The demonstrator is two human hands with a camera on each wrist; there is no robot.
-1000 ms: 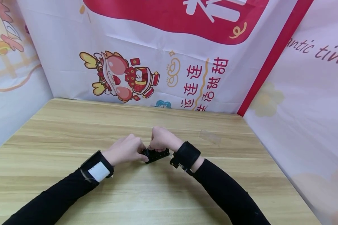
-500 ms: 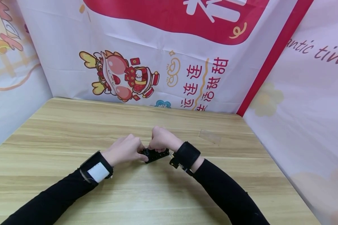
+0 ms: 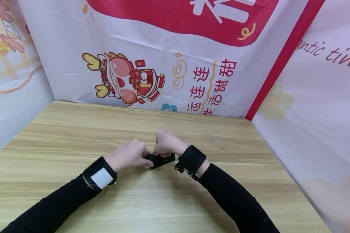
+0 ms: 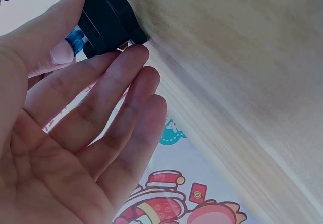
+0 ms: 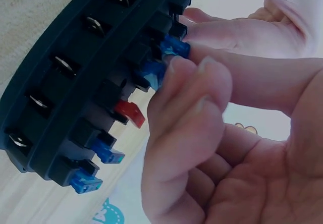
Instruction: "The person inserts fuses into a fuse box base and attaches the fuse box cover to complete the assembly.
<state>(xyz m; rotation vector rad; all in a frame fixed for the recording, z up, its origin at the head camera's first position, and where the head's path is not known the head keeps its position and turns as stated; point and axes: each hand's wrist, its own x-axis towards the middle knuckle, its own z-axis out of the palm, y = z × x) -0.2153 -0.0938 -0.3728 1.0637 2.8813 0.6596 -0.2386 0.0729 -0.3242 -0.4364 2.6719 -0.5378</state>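
A black fuse block [image 3: 165, 159] lies on the wooden table between my hands. In the right wrist view, blue blade fuses and one red blade fuse [image 5: 131, 113] stick out along its side, with metal terminals on its face. My left hand [image 3: 129, 156] grips the block's left end between thumb and fingers; in the left wrist view its other fingers are spread beneath the block. My right hand [image 3: 169, 144] has its thumb and curled fingers at a blue blade fuse [image 5: 153, 73], pinching it. A second blue fuse [image 5: 176, 46] sits close to the thumb tip. The fingertips partly hide both.
The wooden table [image 3: 75, 129] extends around the hands on all sides. A thin clear strip [image 3: 217, 141] lies on it to the right. A printed cloth [image 3: 151, 42] stands upright behind the far edge, and other cloths flank the left and right sides.
My right hand and wrist have shifted very slightly to the left. My left hand and the fuse block look the same, and both grips hold.
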